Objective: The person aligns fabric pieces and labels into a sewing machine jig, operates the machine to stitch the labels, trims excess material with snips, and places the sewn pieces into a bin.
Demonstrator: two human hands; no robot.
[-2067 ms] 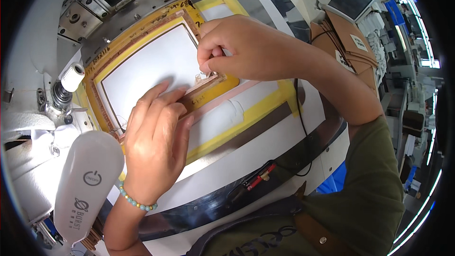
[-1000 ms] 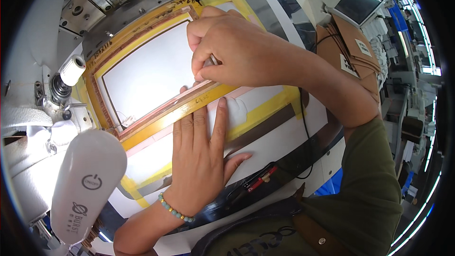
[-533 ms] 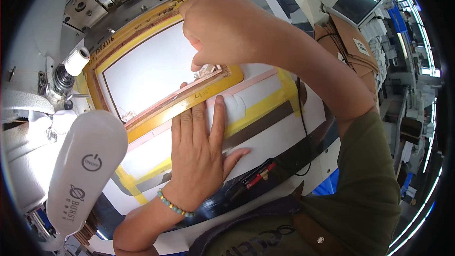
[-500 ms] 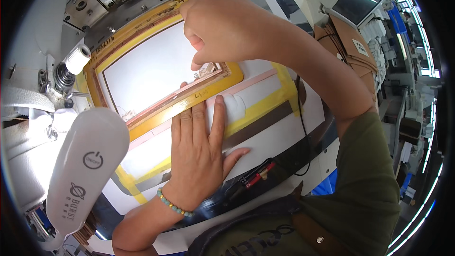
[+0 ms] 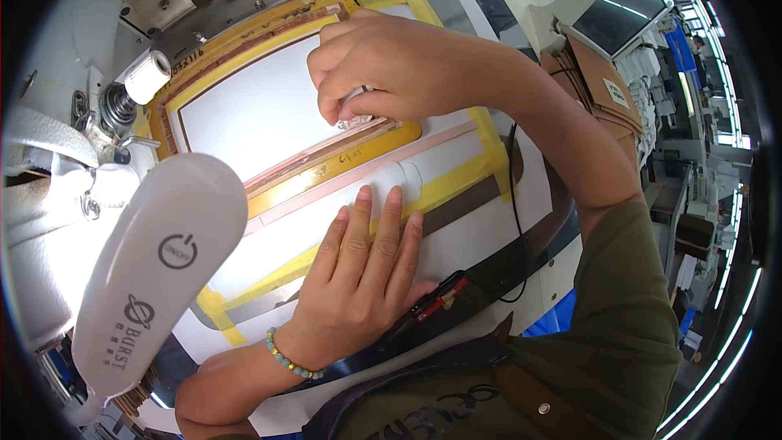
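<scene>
Drawn back from the yellow, brown-lined rectangular frame (image 5: 322, 169) since a moment ago, the bare left hand (image 5: 356, 289) is laid, fingers apart, across the yellow adhesive tape (image 5: 281, 275) in front of it. Above the frame's near right corner, the right hand (image 5: 387, 65) is held, thumb and fingertips together (whether anything is pinched cannot be told), beside pale crumpled scraps (image 5: 356, 121).

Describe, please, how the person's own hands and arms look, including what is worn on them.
The left hand is bare, with no glove or visible ring; a bracelet of round blue-green and gold beads circles its wrist. The right hand is also ungloved, and its wrist is bare. On the right arm, a short olive-green sleeve ends near the elbow.
</scene>
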